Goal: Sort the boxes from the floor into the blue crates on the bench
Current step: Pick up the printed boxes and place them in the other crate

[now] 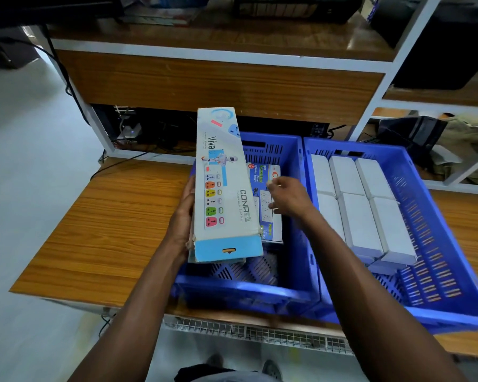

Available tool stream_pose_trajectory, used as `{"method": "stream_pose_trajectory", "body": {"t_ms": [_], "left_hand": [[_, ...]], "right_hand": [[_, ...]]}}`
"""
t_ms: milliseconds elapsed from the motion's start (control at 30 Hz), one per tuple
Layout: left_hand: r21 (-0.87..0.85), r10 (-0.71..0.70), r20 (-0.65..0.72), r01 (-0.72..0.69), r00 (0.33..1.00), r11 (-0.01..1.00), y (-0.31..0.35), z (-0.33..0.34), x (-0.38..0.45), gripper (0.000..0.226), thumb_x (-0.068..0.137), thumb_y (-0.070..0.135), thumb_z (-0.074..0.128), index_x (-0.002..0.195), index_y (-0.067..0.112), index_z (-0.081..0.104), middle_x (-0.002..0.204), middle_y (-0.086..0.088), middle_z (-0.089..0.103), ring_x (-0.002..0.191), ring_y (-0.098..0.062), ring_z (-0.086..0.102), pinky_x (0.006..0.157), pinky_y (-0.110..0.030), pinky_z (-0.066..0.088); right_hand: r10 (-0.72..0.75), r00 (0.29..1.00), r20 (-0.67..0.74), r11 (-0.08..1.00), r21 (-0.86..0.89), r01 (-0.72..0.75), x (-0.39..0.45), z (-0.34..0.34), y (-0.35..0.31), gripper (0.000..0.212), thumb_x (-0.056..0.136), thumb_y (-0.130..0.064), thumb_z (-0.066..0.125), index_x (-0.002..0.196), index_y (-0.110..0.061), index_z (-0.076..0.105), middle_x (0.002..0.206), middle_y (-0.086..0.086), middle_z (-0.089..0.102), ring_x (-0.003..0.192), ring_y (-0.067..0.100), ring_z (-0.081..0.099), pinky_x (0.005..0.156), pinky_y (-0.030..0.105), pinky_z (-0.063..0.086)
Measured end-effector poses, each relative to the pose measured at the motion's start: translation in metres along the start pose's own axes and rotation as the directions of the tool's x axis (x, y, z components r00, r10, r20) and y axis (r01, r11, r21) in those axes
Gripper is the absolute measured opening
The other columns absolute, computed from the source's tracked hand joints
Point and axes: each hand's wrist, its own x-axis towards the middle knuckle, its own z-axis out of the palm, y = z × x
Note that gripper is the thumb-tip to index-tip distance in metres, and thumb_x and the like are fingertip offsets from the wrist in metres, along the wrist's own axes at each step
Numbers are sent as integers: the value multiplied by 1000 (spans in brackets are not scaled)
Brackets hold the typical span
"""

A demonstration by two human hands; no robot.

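Left hand (183,216) (gripping) on long box (225,186)

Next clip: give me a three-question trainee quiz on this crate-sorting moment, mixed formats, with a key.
1. True or false: the left hand grips the long Cona box.
2. Which crate holds the plain white boxes? A) left crate B) right crate C) both
3. Fill in: the right hand hovers over a box lying inside the ____ crate.

Key: 1 true; 2 B; 3 left
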Motion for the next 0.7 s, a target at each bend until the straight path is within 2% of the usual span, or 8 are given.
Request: {"method": "stream_pose_trajectory", "body": {"t_ms": [33,100,200,267,400,467,600,700], "left_hand": [[5,27,9,-27,1000,1000,0,4,-1,42,105,24,46,148,22,48,112,-9,74,83,-22,75,59,-34,62],[22,46,23,-46,999,999,0,12,-2,43,108,22,45,149,32,47,127,-10,70,94,-24,74,66,-37,62],[81,40,-8,-39,999,996,-8,14,2,45,105,28,53,147,42,48,139,-10,65,120,-36,65,96,-57,55],[122,50,-9,-49,999,991,-12,14,1,46,104,32,54,148,44,45,142,-7,62,127,-37,61,107,-66,44],[136,68,-5,-67,998,988,-18,22,-3,51,104,33,52,152,40,40,138,-1,66,119,-30,68,97,-54,54],[121,77,12,-78,997,990,-20,24,-6,50,106,31,50,153,40,39,138,0,66,117,-29,69,91,-49,57],[118,68,2,-68,998,991,-22,24,-9,48,106,32,50,152,41,40,135,-2,68,118,-32,69,96,-55,55],[118,81,-7,-80,997,990,-23,23,-10,46,107,31,50,151,41,41,132,-1,69,117,-30,69,94,-53,56]], "right_hand": [[24,998,54,990,139,-31,-14,-7,-12,38,102,-46,55,118,-14,64,121,6,67,83,24,72,78,44,64],[56,973,225,951,286,-121,-42,-21,-30,60,93,-69,54,120,-17,65,117,5,70,85,26,75,73,42,64],[17,928,371,959,256,-120,-65,-30,-38,76,78,-84,58,121,-22,67,119,4,71,102,30,74,71,38,62],[1,932,361,985,160,-63,-71,-27,-36,75,76,-79,67,125,-23,65,122,0,69,106,24,70,76,39,61],[12,929,371,993,101,-54,-76,-20,-28,60,75,-66,78,114,-22,69,105,-5,79,102,20,73,88,42,58],[0,924,382,989,137,-56,-79,-19,-24,50,79,-60,79,112,-24,70,102,-6,80,100,19,75,91,41,56],[-34,913,407,961,265,-83,-84,-20,-17,44,84,-50,79,116,-22,66,105,-2,80,99,20,76,96,44,57],[-46,915,402,907,401,-130,-86,-23,-15,41,93,-40,74,124,-18,61,108,3,79,96,23,78,83,41,61]]}}
